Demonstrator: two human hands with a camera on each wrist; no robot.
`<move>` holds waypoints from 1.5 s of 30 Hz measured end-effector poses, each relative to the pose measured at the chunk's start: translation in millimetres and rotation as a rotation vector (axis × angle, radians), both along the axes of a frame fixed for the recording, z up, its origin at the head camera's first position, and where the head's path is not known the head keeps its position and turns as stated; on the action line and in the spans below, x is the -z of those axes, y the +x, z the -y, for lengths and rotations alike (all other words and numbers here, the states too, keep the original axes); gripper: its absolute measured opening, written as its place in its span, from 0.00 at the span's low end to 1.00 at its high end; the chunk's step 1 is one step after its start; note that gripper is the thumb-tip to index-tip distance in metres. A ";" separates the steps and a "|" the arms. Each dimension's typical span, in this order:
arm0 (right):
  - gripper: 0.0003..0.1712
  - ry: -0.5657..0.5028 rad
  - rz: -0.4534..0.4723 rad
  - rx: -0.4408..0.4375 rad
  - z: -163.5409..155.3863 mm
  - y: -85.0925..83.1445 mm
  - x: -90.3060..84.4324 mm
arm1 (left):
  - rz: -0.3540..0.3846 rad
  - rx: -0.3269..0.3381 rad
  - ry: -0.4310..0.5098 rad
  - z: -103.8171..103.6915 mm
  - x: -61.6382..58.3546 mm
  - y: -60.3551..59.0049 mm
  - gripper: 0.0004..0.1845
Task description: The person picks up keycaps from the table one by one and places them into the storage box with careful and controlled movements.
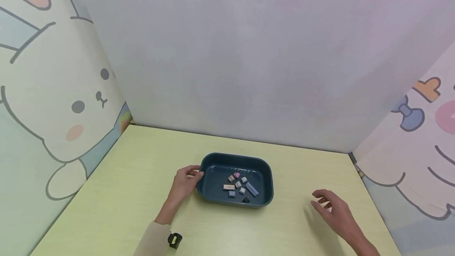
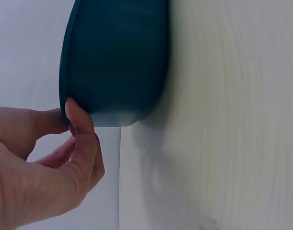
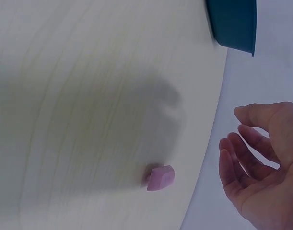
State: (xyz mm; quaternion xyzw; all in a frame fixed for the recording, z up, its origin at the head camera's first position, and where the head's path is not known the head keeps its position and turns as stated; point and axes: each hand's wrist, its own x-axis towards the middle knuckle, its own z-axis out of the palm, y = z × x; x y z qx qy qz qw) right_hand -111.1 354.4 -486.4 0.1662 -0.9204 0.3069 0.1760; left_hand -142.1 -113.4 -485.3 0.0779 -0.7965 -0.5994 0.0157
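Nearest the head camera, a beige sleeve (image 1: 151,240) with a small black device (image 1: 174,240) at the wrist leads to the left hand (image 1: 184,185). Left hand position: at the left short end of the dark teal tray (image 1: 213,161), thumb and fingers pinching the rim. The left wrist view confirms this: the thumb tip (image 2: 75,115) sits on the rim edge, with the fingers curled behind it on the other side of the wall.

Tray position: near the middle of the pale yellow-green table (image 1: 124,192), resting flat. Tray contents: several small keycap-like pieces (image 1: 239,185) in pink, grey, beige, blue and black, loosely grouped on the tray floor. One long blue piece (image 1: 251,189) lies at an angle to the right of the group.

Right hand (image 1: 335,210) position: well to the right of the tray, above the table, fingers relaxed and slightly spread, holding nothing. The right wrist view shows the open palm (image 3: 266,167) and a small pink piece (image 3: 159,178) lying on the table just beside the fingers, not touched. Whether the hand rests on the table cannot be determined.

Surroundings: pale walls with cartoon rabbit drawings (image 1: 67,102) enclose the table on three sides.
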 end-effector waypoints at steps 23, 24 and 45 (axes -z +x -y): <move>0.12 0.053 0.129 0.151 -29.5 18.7 5.1 | 0.018 -0.003 0.000 -0.1 -0.1 -0.8 0.15; 0.11 0.056 0.147 0.157 -30.8 19.2 5.2 | 0.019 -0.002 0.001 -0.1 -0.4 -0.7 0.15; 0.14 0.072 0.367 0.234 -39.8 24.8 13.3 | 0.007 0.005 0.002 -0.2 -3.3 0.6 0.16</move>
